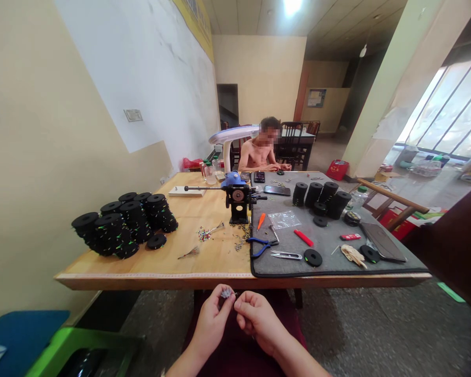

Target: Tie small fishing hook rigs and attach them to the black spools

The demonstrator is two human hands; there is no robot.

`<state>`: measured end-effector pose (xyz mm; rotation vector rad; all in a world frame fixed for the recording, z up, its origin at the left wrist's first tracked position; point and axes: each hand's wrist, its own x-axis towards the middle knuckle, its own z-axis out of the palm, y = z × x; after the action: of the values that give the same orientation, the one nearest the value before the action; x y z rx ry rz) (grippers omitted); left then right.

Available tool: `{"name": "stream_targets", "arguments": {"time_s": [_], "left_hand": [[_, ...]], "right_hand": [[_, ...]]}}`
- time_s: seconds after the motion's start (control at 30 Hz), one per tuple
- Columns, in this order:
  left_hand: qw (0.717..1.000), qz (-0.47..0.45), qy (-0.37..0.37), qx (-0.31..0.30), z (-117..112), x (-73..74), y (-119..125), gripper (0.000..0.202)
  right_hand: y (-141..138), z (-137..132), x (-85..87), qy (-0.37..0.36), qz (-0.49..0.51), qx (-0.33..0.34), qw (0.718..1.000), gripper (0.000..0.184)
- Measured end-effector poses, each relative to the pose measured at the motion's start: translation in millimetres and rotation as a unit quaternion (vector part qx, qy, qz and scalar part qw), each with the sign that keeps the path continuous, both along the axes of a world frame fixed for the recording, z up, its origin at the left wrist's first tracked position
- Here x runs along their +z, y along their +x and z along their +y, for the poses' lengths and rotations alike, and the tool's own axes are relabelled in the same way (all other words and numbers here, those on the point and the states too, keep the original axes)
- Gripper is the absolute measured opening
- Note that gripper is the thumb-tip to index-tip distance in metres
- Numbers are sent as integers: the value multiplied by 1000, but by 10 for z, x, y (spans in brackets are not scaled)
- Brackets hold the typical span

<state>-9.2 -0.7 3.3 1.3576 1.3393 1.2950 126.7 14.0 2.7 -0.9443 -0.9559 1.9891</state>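
My left hand (212,318) and my right hand (255,314) meet just below the front edge of the wooden table (149,269), over my lap. The left fingers pinch a small silvery bundle of pins or wires (227,292). My right hand is curled in a pinch next to that bundle; what it grips is too small to name. On the table ahead stand a blue and black winding machine (237,196) and blue-handled pliers (262,245).
Stacks of black spools (121,222) sit at the left, more black spools (322,198) on a grey mat (329,238) at the right. Snips (286,255), a red lighter (303,237), phones and a lamp (231,137) lie about. Another person sits at the far end.
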Motion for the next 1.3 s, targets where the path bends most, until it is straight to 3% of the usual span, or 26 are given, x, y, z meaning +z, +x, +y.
{"name": "stream_targets", "arguments": {"time_s": [0.57,0.93,1.3], "left_hand": [[999,36,17,-9,-36,37,2,18],[995,86,34,-30,-63,44,14,15],[999,41,-3,-28,-47,65,30,22]], "right_hand": [[4,35,-17,1,5,-36,999,40],[4,46,-15,45,-37,-64,996,40],[8,73,-81,40,-2,-88,995,39]]}}
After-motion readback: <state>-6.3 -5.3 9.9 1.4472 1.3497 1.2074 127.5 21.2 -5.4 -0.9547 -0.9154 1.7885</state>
